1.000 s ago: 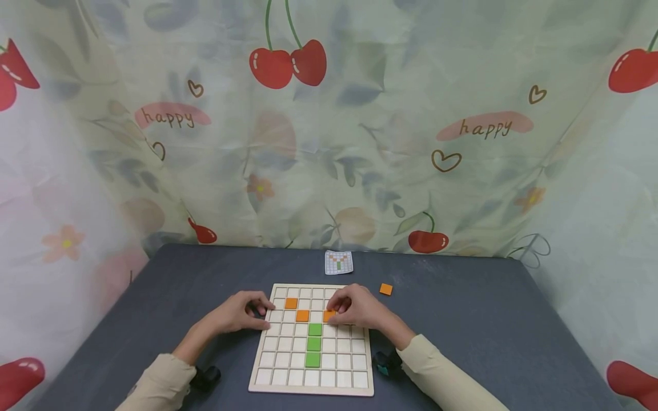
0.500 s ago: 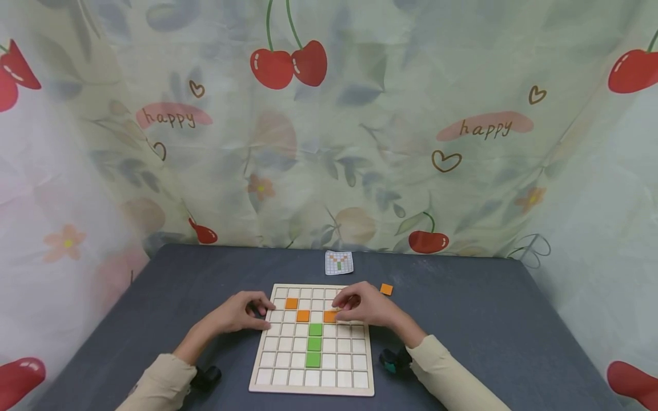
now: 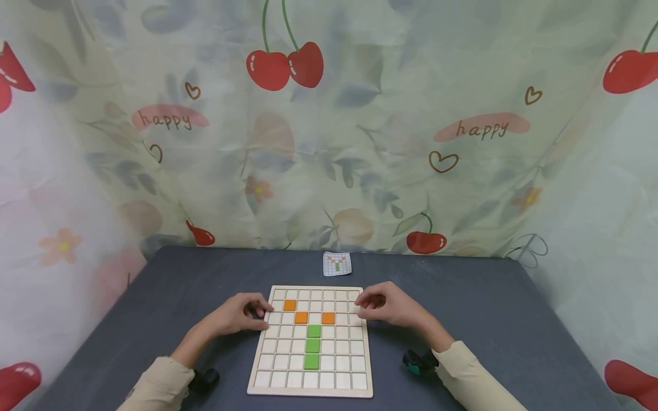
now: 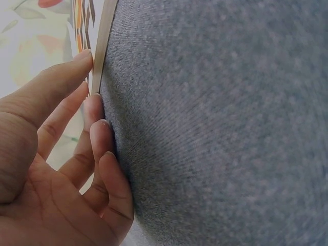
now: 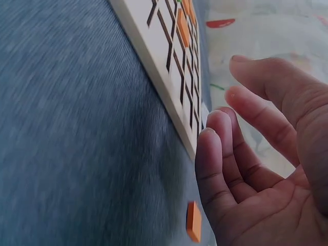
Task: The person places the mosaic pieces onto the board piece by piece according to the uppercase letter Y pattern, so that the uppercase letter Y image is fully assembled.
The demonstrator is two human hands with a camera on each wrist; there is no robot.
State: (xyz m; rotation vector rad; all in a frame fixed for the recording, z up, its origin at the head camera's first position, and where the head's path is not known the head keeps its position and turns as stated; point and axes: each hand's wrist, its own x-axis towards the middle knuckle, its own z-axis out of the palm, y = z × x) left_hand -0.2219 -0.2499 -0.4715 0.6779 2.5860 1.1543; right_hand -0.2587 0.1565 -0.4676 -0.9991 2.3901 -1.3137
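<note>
The wooden grid board lies flat at the lower centre of the head view, on a dark grey table. Its cells hold three orange tiles in the upper rows and a column of three green tiles below them, so the set reads as a stem with branches.

The left hand rests against the board's left edge. In the left wrist view its fingers are loosely curled and lie along the board's rim, touching it without closing round it. This contact appears to brace the board against sliding.

The right hand hovers at the board's upper right corner, just off its right edge. In the right wrist view the fingers are relaxed and slightly bent, the palm is bare, and nothing is pinched. A loose orange tile lies on the table directly under this hand, near the board's corner; the head view hides it behind the hand. The hand's position over it suggests a reach, though no contact is visible.

A small pattern card lies beyond the board's top edge, facing the person, likely as a reference for the layout. A printed cherry curtain fills the upper frame.
</note>
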